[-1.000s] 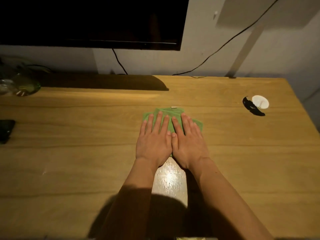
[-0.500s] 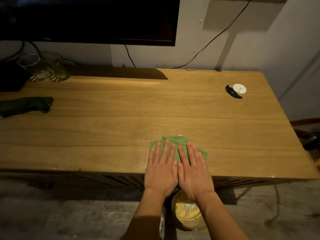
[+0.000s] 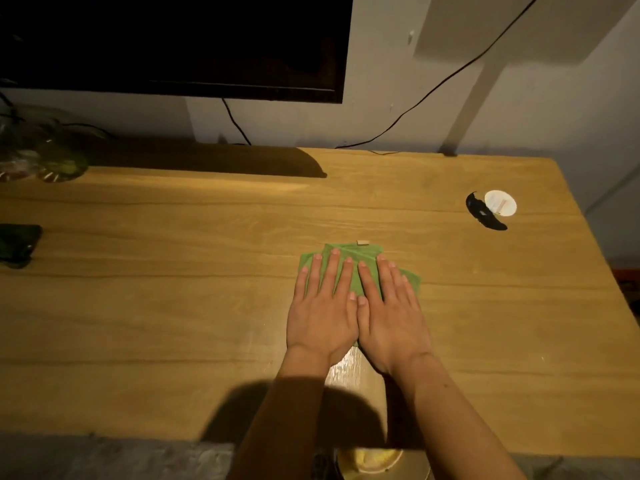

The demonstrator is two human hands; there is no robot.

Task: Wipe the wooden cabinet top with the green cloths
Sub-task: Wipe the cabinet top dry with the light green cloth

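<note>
Wooden desk (image 3: 173,323), grain ran left to right. Green cloths (image 3: 363,251) lay flat right of centre, with the left hand (image 3: 322,317) and right hand (image 3: 391,317) flat on top, fingers straight. Far right: white round disc (image 3: 500,202) just beside a black curved piece (image 3: 485,214). Left edge: dark item (image 3: 15,242), cut off by the frame. Far left corner: glassware (image 3: 45,157), blurred. Shiny streak (image 3: 356,375) on the wood between the forearms.

A home living room: dark television (image 3: 173,43) above a wooden cabinet (image 3: 173,323), cables trailing.
</note>
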